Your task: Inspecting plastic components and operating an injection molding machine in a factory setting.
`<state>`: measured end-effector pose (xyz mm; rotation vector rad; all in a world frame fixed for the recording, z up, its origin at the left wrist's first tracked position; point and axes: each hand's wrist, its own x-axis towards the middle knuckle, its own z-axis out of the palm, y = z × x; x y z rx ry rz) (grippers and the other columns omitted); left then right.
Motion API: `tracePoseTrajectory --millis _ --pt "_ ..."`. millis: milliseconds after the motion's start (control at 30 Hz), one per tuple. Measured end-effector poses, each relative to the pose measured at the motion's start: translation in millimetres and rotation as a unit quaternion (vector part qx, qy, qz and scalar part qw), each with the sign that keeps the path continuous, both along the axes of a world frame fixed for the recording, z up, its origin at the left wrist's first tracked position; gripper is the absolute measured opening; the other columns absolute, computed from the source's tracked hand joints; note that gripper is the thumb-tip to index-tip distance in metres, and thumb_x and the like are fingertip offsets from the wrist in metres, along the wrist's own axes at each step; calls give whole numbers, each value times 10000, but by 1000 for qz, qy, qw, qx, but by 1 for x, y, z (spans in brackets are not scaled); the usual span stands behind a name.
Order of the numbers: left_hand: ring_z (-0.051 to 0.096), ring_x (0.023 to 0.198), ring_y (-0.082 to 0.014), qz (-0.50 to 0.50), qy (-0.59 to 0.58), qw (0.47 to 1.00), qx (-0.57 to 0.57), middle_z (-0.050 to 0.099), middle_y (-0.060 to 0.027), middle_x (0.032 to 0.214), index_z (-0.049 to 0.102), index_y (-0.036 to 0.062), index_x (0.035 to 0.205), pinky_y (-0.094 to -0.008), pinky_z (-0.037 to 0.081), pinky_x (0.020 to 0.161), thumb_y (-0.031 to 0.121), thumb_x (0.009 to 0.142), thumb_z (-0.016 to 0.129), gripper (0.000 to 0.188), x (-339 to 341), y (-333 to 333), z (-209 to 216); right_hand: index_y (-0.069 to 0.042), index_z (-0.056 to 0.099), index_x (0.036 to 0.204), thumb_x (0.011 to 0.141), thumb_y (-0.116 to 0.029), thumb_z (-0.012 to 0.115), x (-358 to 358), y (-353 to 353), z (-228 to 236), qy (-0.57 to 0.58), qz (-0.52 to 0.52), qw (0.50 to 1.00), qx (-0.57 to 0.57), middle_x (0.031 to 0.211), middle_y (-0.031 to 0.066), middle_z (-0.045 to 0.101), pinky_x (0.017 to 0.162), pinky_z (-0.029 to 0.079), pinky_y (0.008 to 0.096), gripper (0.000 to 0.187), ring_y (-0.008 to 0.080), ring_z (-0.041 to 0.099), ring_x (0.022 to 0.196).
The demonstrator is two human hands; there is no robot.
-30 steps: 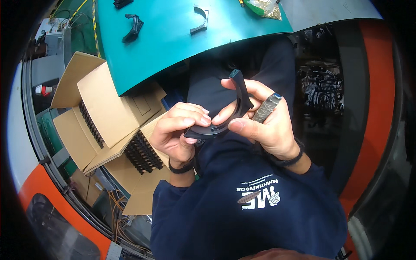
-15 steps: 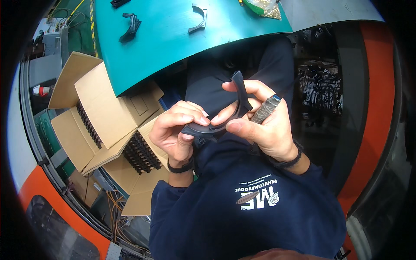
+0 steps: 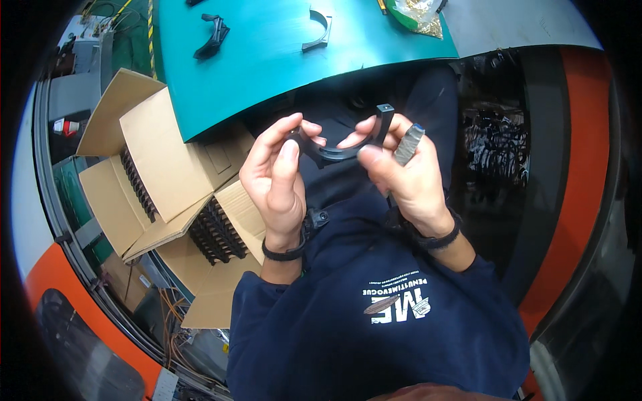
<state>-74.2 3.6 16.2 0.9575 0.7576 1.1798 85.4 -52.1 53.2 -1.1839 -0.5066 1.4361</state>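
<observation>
Between my two hands, above my lap, is a black half-ring plastic bracket (image 3: 339,154), its curve sagging downward and its ends up. My left hand (image 3: 275,179) pinches its left end between thumb and fingers. Around its right side my right hand (image 3: 406,175) is closed, thumb on the near face. A tape-wrapped tool handle (image 3: 409,144) is also tucked in the right hand's fingers; its working end is hidden. On the green table lie two similar black parts, an angled curved bracket (image 3: 212,37) and a half-ring bracket (image 3: 317,32).
Open cardboard boxes (image 3: 164,160) stand at my left, with rows of black parts (image 3: 217,232) inside. The green table's (image 3: 267,70) near edge runs just beyond my hands. A bag of small brass-coloured pieces (image 3: 421,17) lies at its far right. An orange-edged machine panel (image 3: 585,147) is at the right.
The bracket has turned from a slant to nearly level, ends up, and moved slightly away from my body. My left hand has risen and shifted its grip to the bracket's end.
</observation>
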Motion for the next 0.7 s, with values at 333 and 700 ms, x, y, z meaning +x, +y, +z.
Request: tracePoseTrajectory --millis 333,700 --pt "621 834 -180 25 24 998 -61 648 -170 991 567 -100 1175 -296 511 789 98 930 541 316 -4 7 -3 28 558 1183 969 -199 547 13 12 -18 -31 -40 999 5 877 137 680 425 350 169 312 23 424 456" --pt "609 800 -194 17 7 998 -55 626 -169 933 568 -78 1123 -332 503 793 137 954 496 283 -11 3 -6 1 616 1049 955 -195 585 7 9 -17 -56 -31 998 19 805 60 660 428 355 171 219 29 455 479"
